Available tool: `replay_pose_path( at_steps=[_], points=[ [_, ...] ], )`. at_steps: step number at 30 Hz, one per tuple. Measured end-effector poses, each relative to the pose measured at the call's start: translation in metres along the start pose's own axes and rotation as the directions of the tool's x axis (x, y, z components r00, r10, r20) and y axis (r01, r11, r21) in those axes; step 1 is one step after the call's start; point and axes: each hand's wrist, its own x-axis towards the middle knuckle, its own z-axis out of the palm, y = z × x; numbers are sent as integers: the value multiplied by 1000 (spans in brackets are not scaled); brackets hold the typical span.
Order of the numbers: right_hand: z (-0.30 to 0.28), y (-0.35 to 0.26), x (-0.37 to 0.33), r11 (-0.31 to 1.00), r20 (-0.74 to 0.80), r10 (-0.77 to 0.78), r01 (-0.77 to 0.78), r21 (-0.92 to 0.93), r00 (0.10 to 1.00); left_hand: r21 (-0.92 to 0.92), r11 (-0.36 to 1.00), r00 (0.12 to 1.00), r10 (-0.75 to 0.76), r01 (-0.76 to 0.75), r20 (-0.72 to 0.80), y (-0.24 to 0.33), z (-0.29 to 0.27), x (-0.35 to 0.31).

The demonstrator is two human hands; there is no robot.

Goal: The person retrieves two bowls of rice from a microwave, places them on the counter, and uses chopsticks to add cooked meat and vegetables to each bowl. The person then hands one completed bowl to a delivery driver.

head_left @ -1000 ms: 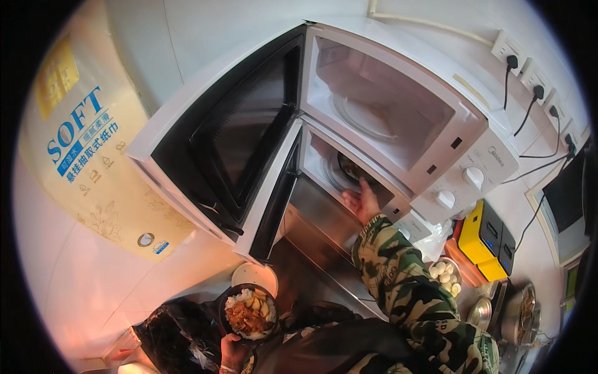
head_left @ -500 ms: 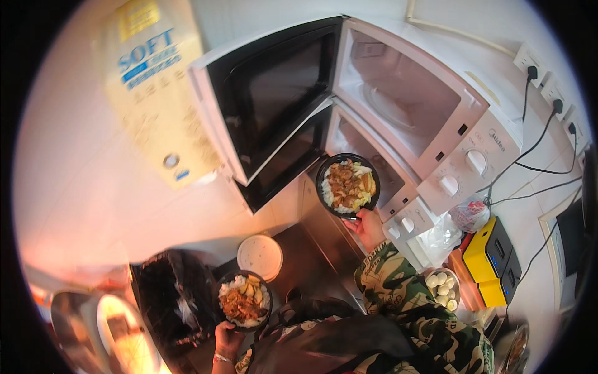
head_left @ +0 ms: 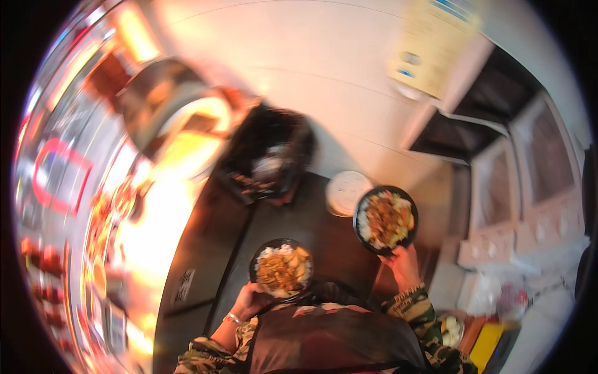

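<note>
My left hand [head_left: 250,300] is closed on the rim of a black bowl [head_left: 281,269] of rice topped with brown meat and pale pieces, held close in front of me. Farther right, my right hand [head_left: 402,265] grips a second black bowl [head_left: 387,219], filled with rice, brown meat and yellowish greens. Both bowls are over the dark counter [head_left: 324,243], food side up. Just beyond the right-hand bowl stands a stack of round white lids [head_left: 349,192], partly hidden by that bowl's edge.
A black bin-like container with a dark liner [head_left: 268,153] stands at the back left. Brightly lit metal pans [head_left: 187,134] are farther left. Two stacked microwaves [head_left: 517,187] have their doors open on the right. Boiled eggs [head_left: 450,329] and a yellow box [head_left: 487,348] sit lower right.
My view has swung left, blurring the edges. The right-hand bowl has come away from the open lower microwave to over the counter. Both hands still hold their bowls.
</note>
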Motion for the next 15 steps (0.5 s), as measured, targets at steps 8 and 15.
replay_pose_path(
  at_steps=[8,15],
  points=[
    [113,101,-43,990,358,135,-113,-82,924,-144,948,957,289,-284,16,48,-97,-100],
    [255,183,-59,958,446,274,-201,-205,852,-269,885,924,378,-381,-63,112,-197,-153]
  ],
)
